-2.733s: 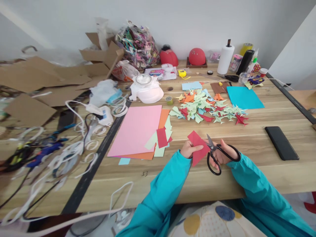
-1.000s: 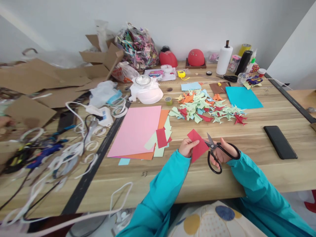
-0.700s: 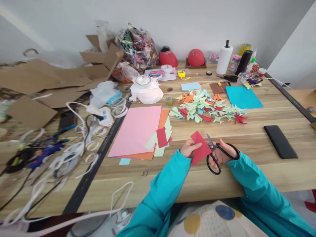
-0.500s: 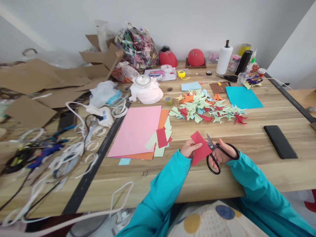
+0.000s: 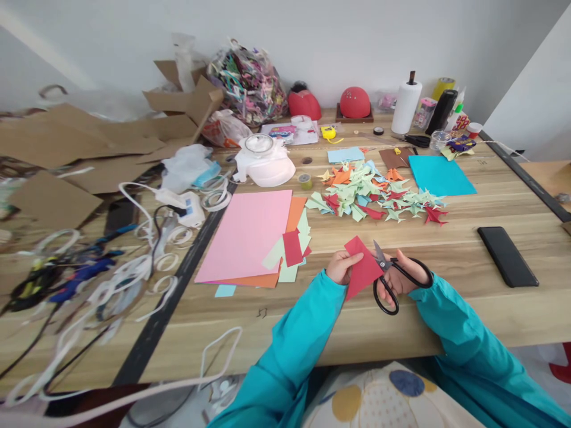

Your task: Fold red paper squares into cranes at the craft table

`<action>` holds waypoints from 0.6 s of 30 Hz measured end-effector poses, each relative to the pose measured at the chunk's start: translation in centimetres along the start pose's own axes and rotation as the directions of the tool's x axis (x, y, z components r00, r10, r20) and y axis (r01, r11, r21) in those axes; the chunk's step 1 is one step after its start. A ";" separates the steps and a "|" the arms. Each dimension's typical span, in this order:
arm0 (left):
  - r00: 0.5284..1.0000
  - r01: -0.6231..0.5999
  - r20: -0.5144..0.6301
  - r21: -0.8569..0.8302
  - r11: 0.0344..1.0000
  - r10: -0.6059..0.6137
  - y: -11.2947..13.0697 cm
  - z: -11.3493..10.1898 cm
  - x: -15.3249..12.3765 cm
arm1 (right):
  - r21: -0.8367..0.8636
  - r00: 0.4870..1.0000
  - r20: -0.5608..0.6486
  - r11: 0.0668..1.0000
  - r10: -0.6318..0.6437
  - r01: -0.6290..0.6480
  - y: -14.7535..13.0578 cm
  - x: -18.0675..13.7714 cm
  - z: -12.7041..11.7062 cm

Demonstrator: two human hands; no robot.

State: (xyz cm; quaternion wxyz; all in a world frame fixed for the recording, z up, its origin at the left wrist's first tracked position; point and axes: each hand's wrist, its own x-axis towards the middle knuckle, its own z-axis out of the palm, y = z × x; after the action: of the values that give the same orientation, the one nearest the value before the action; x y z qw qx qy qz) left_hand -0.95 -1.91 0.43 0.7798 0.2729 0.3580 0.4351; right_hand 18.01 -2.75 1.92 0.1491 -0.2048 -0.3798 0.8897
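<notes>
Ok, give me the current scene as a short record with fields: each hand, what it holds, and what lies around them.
left hand: pinches the red paper by its left edge, just above the table
right hand: grips the black scissors by the handles
blades: point up and away, at the paper's right edge
left of hands: pink sheet on a stack of coloured sheets
beyond hands: pile of folded paper shapes
right of hands: black phone, flat on the table

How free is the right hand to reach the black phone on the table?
Probably yes: bare table lies between the right hand and the black phone, but the hand holds scissors.
</notes>
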 end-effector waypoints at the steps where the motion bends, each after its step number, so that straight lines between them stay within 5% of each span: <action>1: 1.000 -0.004 -0.014 -0.011 1.000 0.004 0.0 0.1 0.0 | 0.000 1.000 0.003 1.000 -0.005 0.005 0.0 0.0 0.0; 14: 0.998 -0.065 0.006 -0.050 0.997 0.065 -0.1 0.5 0.0 | 0.025 0.999 -0.001 0.999 -0.037 0.037 -0.3 0.2 0.4; 18: 0.996 -0.060 -0.076 -0.054 0.997 0.056 -0.3 0.3 0.1 | 0.032 0.998 -0.048 0.999 -0.035 0.037 -0.2 0.4 0.5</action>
State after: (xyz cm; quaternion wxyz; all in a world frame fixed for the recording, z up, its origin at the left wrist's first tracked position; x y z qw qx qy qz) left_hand -0.53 -1.98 0.33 0.7603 0.2450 0.3662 0.4773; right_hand 17.40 -2.75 2.31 0.1774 -0.2163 -0.3652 0.8879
